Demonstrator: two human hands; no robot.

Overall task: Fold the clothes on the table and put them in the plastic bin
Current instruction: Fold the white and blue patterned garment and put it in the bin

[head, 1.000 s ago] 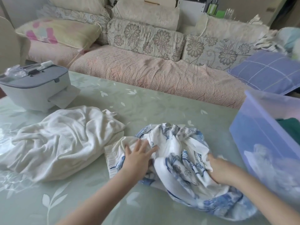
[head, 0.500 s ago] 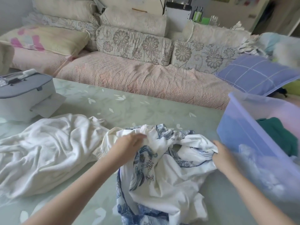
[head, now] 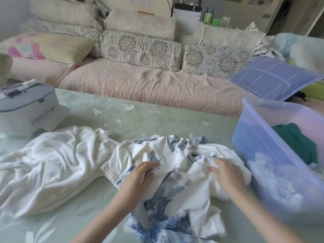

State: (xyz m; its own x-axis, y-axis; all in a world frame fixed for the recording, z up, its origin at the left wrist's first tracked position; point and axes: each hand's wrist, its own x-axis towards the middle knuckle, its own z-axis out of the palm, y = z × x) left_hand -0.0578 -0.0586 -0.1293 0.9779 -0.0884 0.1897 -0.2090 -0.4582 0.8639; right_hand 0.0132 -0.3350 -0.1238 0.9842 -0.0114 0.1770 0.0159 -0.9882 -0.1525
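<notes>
– At the far left of the table [head: 140, 120], what stands there?

– A grey box [head: 26, 109]. Just beside it lies a white garment [head: 52, 163], crumpled and not yet folded. Its right edge touches the printed garment [head: 175, 193], which is white with a blue pattern and lies bunched in front of the person.

– And the hands?

– The left hand [head: 142, 174] rests on the printed garment with nearly straight fingers, and I see nothing held in it. The right hand [head: 226, 174] is on the same cloth, but it is blurred. I cannot tell if it pinches the fabric or only presses it.

– What can go wrong from here?

– The cloth looks too bunched for a clean fold. If it is not spread flat first, I think the fold becomes lumpy. Spreading it can also drag the white garment, because the two touch. At the right, the plastic bin [head: 254, 141], with a green garment [head: 294, 142] inside, stands near the right hand, so a wide sweep may push it.
</notes>
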